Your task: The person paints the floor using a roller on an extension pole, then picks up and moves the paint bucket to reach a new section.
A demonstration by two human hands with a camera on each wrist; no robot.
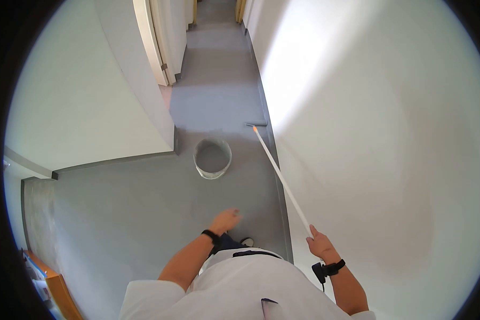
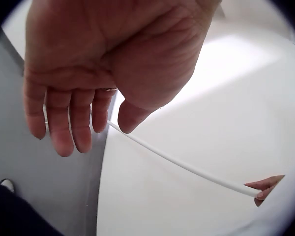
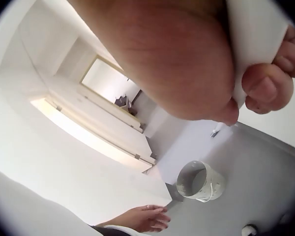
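My right hand (image 1: 321, 246) grips a long white pole (image 1: 286, 186) near its end, fingers wrapped round it in the right wrist view. At the pole's far end, past an orange collar, a paint roller (image 1: 257, 125) rests on the grey floor against the baseboard of the right wall. My left hand (image 1: 226, 220) hangs in front of the body and holds nothing. Its fingers (image 2: 61, 123) are loosely extended in the left wrist view. Ahead of it stands a white bucket (image 1: 212, 159) with grey paint inside and a wire handle (image 3: 210, 191).
A white wall (image 1: 368, 133) with a dark baseboard (image 1: 266, 112) runs along the right. On the left a wall corner (image 1: 175, 140) juts out, with a doorway (image 1: 154, 48) beyond. An orange-brown wooden piece (image 1: 58, 288) stands at the lower left. The corridor floor (image 1: 216, 64) stretches ahead.
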